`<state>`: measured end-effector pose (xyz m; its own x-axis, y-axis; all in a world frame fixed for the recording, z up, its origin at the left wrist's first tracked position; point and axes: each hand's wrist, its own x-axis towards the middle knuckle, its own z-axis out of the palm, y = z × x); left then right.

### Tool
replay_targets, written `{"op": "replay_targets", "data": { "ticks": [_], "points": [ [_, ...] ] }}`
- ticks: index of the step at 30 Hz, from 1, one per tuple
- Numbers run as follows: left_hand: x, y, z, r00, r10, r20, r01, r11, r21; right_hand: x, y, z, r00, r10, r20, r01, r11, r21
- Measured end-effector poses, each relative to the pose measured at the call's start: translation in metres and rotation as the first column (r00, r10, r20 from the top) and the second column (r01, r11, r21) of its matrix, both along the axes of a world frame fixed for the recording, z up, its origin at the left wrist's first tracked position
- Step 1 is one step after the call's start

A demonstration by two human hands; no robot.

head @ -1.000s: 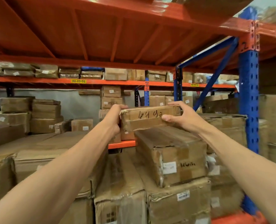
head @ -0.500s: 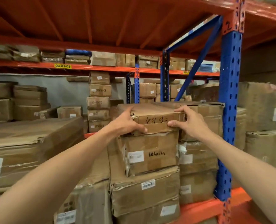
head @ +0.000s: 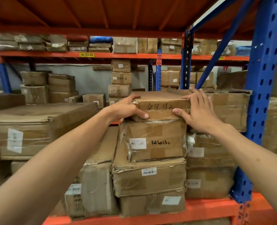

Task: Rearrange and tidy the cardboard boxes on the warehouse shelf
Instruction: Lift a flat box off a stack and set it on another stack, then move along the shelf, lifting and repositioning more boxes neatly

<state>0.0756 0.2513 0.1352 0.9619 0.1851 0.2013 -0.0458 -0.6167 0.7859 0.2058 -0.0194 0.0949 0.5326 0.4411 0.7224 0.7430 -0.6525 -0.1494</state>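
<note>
head view: both hands [head: 163, 109] around flat, creased cardboard box [head: 160, 101]

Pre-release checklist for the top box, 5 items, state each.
1. Top box marked 6992 sits on the box marked 12bih: ok, its bottom edge meets the lower box's top.
2. Front faces flush: not ok, the top box juts slightly forward and to the right.
3. Left hand grips the left corner: ok, thumb on the front face.
4. Right hand at the right end: ok, fingers straight and spread against it.
5. Stack below steady: cannot tell, the cartons are crumpled and taped.
6. Clearance to the neighbouring box on the right: cannot tell, the hand hides it.
</note>
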Motion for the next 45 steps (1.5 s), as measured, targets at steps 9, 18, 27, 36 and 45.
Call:
{"op": "replay_targets", "data": {
  "ticks": [9,18,27,36,45],
  "points": [
    [-0.057,0.019,-0.024,0.97,0.099,0.223,-0.11,0.993,0.037,-0.04,0.028,0.022,0.999,0.001,0.032,-0.005,0.991,0.134],
    [-0.191,0.154,-0.03,0.658,0.58,0.48,-0.647,0.761,-0.033,-0.132,0.18,0.016,0.911,0.394,0.12,-0.396,0.918,-0.005],
    [-0.278,0.263,-0.064,0.776,0.589,0.226,-0.628,0.689,0.362,-0.206,0.332,0.007,0.852,0.479,-0.21,-0.519,0.826,-0.219],
    [-0.258,0.29,-0.077,0.777,0.563,0.283,-0.595,0.506,0.625,-0.204,0.373,0.005,0.876,0.386,-0.289,-0.472,0.808,-0.353],
    [-0.253,0.29,-0.08,0.803,0.383,0.457,-0.575,0.702,0.421,-0.183,0.339,-0.017,0.833,0.433,-0.345,-0.495,0.861,-0.115]
  ]
}}
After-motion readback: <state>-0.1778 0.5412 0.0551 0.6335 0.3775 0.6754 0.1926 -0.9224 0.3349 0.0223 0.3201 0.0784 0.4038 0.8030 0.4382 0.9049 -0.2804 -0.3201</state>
